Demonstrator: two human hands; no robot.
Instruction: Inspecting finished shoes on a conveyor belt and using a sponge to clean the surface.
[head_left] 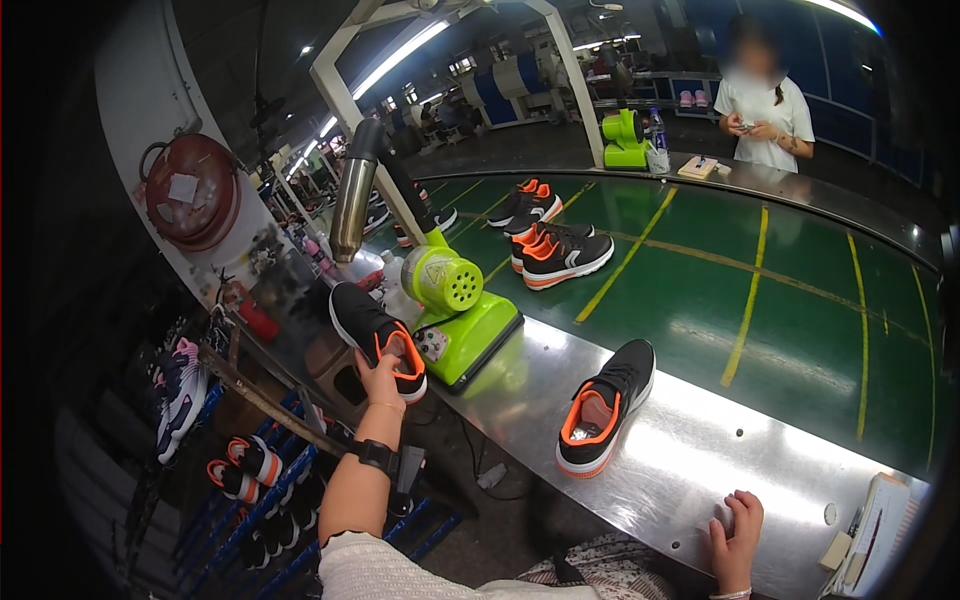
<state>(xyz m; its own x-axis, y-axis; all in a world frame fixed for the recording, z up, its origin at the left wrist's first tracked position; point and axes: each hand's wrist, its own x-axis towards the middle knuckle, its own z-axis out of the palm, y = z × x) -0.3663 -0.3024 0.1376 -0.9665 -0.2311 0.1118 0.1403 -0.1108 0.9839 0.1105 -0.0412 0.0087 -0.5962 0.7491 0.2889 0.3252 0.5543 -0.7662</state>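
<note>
Handling of a shoe at a metal ledge [720, 465] beside a green belt [660, 300]. A black shoe with orange lining [358, 315] is held at the left, off the near edge of the ledge, by the left hand [380, 380]. The heel collar is pinched, with some fingers hidden by the shoe; whether they are pressed firmly cannot be told. The toe is directed to the far left, below the metal nozzle [352, 205] of a lime-green blower [447, 285], whose base is stood on the ledge. Whether any air is being blown cannot be told.

A matching shoe [610, 400] is placed on the ledge to the right of the blower, sole down, its toe turned toward the belt. The right hand [736, 548] is rested at the near right, its fingers loosely curled and slightly apart, with nothing seen in its grasp. Further shoes [565, 258] are carried on the far part of the belt.

The step in hand is judged to be the presenting of the held shoe to the nozzle. For the next move, a steady heel grip and fingers kept clear of the nozzle would be called for.
</note>
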